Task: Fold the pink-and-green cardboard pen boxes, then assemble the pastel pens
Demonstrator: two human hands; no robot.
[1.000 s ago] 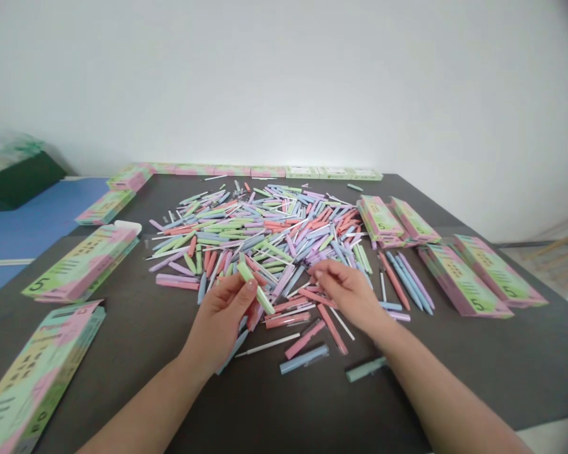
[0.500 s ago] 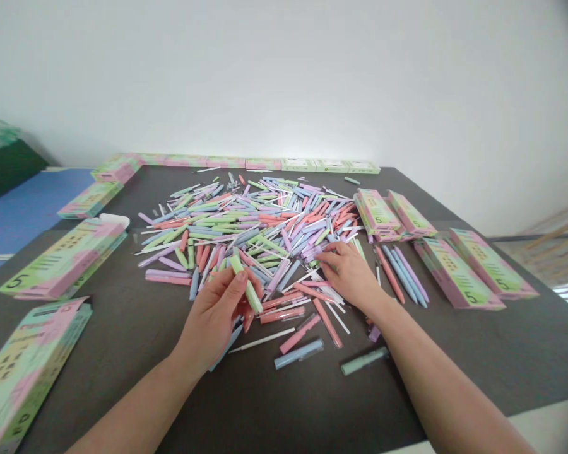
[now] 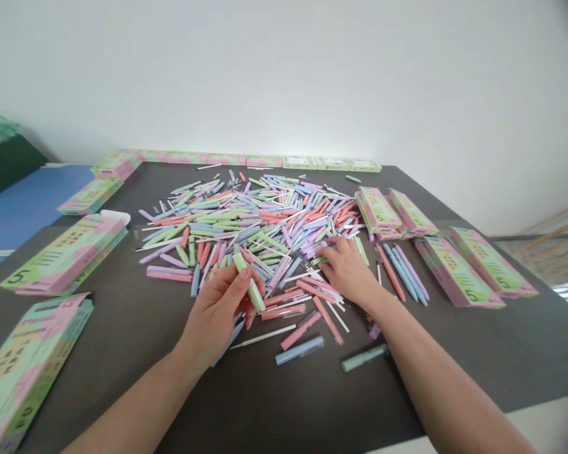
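My left hand [image 3: 224, 302] is closed around a light green pen [image 3: 250, 280], pinched between thumb and fingers and slanting down to the right. At the right side of the pile, my right hand [image 3: 345, 268] has its fingers curled down, with a small green pen part [image 3: 318, 260] at the fingertips. Before both hands spreads a big heap of pen parts [image 3: 246, 217] in green, blue, purple and coral, mixed with thin white refills [image 3: 265, 336]. Under my left hand a blue piece [image 3: 230, 340] is partly hidden.
Coral, blue and purple pen barrels [image 3: 407, 274] lie side by side on the right. Printed boxes [image 3: 459, 271] stand beyond them, others [image 3: 66, 252] on the left, and a row [image 3: 265, 161] along the wall. Near me lie blue [image 3: 299, 350] and green [image 3: 363, 358] capped pieces.
My right fingers have drawn in slightly, and a green pen part now shows at their tips. The left hand keeps its hold on the green pen, almost unmoved.
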